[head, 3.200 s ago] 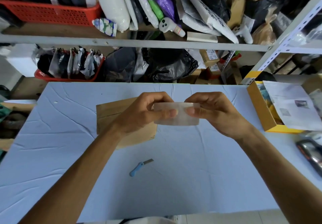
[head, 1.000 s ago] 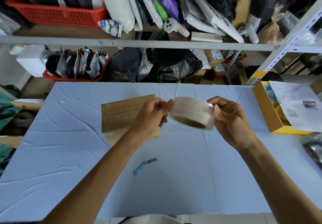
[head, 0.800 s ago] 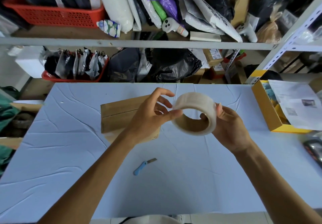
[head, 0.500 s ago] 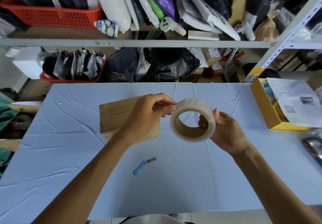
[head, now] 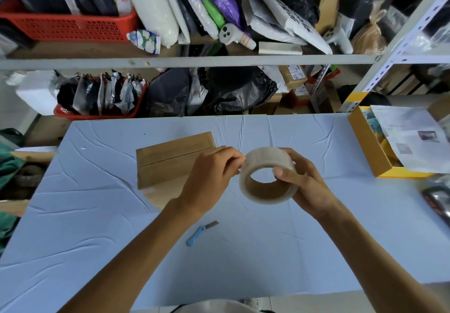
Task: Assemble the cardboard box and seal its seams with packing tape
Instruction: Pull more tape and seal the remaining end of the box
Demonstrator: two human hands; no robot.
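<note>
On the pale blue tablecloth [head: 316, 239], a flattened cardboard box [head: 170, 161] lies at 10 o'clock from the hands, flat and unassembled. Above table centre, the right hand [head: 302, 181] holds a roll of clear packing tape [head: 266, 175], thumb through the core, fingers round the outside. At 9 o'clock of the roll, the left hand [head: 209, 176] has its fingertips pinched at the roll's outer edge; cannot tell if a tape end is caught. A blue-handled utility knife [head: 198, 234] lies at 6 o'clock, well apart from the hands.
</note>
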